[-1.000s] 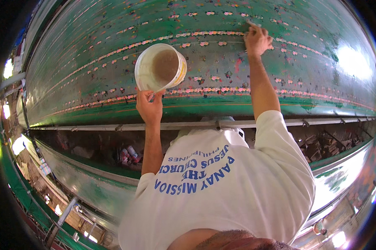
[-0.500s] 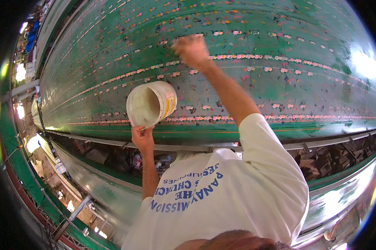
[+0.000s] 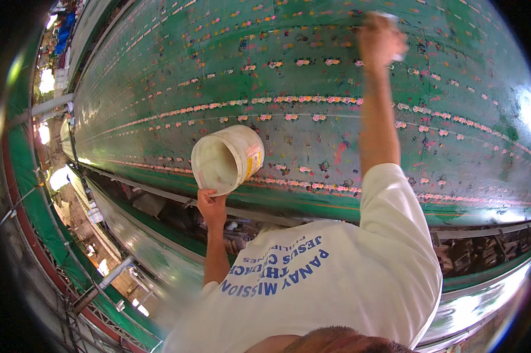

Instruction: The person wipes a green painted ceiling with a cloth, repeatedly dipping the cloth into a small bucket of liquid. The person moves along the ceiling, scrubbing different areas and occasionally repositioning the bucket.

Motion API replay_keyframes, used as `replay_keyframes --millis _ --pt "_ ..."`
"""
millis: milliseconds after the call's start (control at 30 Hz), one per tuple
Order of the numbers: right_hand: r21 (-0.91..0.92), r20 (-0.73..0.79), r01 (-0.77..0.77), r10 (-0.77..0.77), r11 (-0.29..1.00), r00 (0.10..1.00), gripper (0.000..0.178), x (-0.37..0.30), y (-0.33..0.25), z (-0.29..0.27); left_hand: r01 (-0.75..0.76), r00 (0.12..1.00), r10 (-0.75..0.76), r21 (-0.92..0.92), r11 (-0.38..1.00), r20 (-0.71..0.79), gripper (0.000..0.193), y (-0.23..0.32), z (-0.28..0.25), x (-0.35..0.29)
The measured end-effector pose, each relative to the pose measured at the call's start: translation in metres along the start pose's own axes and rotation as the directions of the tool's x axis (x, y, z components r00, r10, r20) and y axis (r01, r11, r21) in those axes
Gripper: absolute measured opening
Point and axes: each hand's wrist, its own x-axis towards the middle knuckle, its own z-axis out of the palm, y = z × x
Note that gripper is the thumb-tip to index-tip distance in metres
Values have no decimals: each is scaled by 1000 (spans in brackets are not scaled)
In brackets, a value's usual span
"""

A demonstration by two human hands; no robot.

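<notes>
My left hand (image 3: 211, 206) is closed on the rim of a white plastic bucket (image 3: 242, 138) with a yellow label. The bucket is tilted on its side above the long green table (image 3: 312, 156), its mouth facing left and toward me; a whitish inside shows, and I see no contents. Far across the table, my right arm is stretched out. My right hand (image 3: 382, 42), smeared by motion, is closed round something thin and white (image 3: 398, 57) whose edges stick out past the fingers; its kind is unclear. Small pink-and-white printed motifs run in rows over the table.
A metal rail (image 3: 247, 215) lines the table's near edge. Behind me stands another long, shiny table (image 3: 471, 309), with dark stacked pieces (image 3: 483, 253) in the gap between. Metal framework with green sheeting (image 3: 27, 188) is at the left.
My right hand has swept right and farther across the table, and the white thing now shows in it. The bucket in my left hand appears slightly right and lower as the view has shifted.
</notes>
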Motion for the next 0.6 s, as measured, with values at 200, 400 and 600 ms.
replay_keyframes --millis 200,400,600 --pt "372 345 498 -615 783 709 33 -109 -196 4 -83 996 81 -61 995 -39 42 12 9 13" --pt "621 297 421 -696 661 654 29 -179 -205 -39 -27 1000 27 -30 999 1 40 3 5 16" --pt "576 224 261 -457 774 861 30 -204 -121 -81 -193 981 194 154 969 4 39 13 10 23"
